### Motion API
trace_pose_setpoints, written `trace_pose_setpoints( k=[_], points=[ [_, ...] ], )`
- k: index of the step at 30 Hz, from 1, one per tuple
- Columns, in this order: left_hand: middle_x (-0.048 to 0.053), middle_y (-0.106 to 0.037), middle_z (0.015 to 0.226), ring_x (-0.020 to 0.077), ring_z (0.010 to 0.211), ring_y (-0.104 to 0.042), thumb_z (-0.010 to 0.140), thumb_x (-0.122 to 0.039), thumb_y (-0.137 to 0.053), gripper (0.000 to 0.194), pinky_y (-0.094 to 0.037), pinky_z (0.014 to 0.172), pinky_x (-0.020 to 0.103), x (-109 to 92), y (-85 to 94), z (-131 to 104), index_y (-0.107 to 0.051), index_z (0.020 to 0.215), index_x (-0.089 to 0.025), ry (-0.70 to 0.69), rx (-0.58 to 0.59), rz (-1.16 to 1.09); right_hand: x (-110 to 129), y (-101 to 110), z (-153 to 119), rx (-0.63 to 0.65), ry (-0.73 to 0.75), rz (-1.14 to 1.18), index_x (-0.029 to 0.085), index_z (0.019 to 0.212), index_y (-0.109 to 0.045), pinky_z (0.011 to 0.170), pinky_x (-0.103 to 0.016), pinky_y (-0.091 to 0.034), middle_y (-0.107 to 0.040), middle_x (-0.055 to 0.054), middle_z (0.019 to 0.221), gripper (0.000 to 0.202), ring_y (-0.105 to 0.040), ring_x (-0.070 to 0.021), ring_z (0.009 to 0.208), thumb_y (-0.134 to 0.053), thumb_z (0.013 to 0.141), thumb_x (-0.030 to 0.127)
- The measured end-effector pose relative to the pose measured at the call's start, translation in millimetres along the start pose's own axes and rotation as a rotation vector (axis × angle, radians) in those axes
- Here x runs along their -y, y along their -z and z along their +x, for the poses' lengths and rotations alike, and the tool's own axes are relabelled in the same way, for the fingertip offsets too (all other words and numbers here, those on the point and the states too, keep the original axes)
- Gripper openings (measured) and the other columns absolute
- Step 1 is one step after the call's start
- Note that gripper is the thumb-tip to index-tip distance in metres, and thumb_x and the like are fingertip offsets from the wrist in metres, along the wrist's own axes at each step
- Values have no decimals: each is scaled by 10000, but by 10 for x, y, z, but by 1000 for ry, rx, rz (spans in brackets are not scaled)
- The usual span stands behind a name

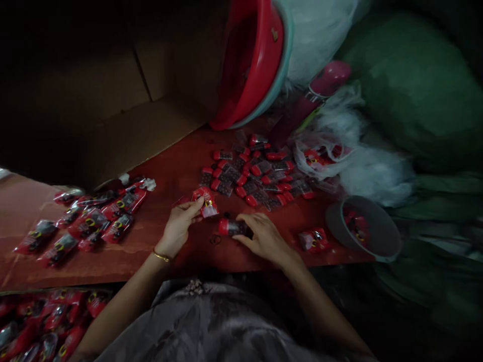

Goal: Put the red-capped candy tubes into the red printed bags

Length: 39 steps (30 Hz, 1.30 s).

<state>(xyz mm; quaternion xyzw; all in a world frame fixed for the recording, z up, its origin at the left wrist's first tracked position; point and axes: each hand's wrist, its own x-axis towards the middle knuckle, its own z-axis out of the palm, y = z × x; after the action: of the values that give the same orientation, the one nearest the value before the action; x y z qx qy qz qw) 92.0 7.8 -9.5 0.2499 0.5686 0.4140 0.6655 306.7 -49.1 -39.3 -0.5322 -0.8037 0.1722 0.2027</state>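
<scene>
My left hand [178, 225], with a gold bangle at its wrist, pinches a small red printed plastic packet [206, 202]. Just to the right, my right hand [262, 235] is wrapped round a small dark cylinder with a red cap [228, 227], its capped end pointing left toward the packet. The two things are apart. Under the cylinder, small dark rings [215, 240] lie on the red tabletop [162, 256]. Beyond my hands is a heap of similar red-capped containers [260, 173]. What the cylinder contains is too dark to tell.
Filled red packets [90, 223] lie at left, with more below the table edge [49, 317]. A cardboard box [151, 120], red basin [260, 65] and purple bottle [313, 95] stand behind. At right are a plastic bag [320, 156], a red packet [314, 240] and a grey tub [381, 229].
</scene>
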Motion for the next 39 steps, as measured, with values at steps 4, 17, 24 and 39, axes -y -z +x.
trace_pose_setpoints(
  k=[4,17,24,39],
  points=[
    [47,-681,695,130,642,-585,465,-499,-818,440,-439,615,237,32,-19,-9,-700,669,-127,-54,-4,44,202,31,-91,-193,26,125,202,1071,-548,744,-304,-478,-679,-53,928,329,-620,-191,821,-673,782,298],
    [18,-660,660,98,595,-566,436,-512,-821,467,-444,595,223,74,-38,-26,-693,666,-126,-74,-3,1,375,-225,77,-422,-104,145,201,1022,-592,751,-299,-529,-706,-45,922,287,-676,-189,807,-668,770,312],
    [20,-684,707,89,604,-571,500,-368,-841,376,-455,624,216,212,-128,-44,-700,742,-118,-105,90,-148,445,-355,193,-494,-119,211,203,1073,-584,759,-280,-537,-691,-51,927,299,-664,-179,829,-642,792,291],
    [56,-720,762,138,705,-633,485,-333,-845,374,-467,734,256,174,-262,-23,-716,769,-128,-77,58,-308,651,-573,404,-511,-230,407,192,1052,-611,743,-293,-548,-706,-53,914,276,-670,-183,811,-613,796,295]
  ],
)
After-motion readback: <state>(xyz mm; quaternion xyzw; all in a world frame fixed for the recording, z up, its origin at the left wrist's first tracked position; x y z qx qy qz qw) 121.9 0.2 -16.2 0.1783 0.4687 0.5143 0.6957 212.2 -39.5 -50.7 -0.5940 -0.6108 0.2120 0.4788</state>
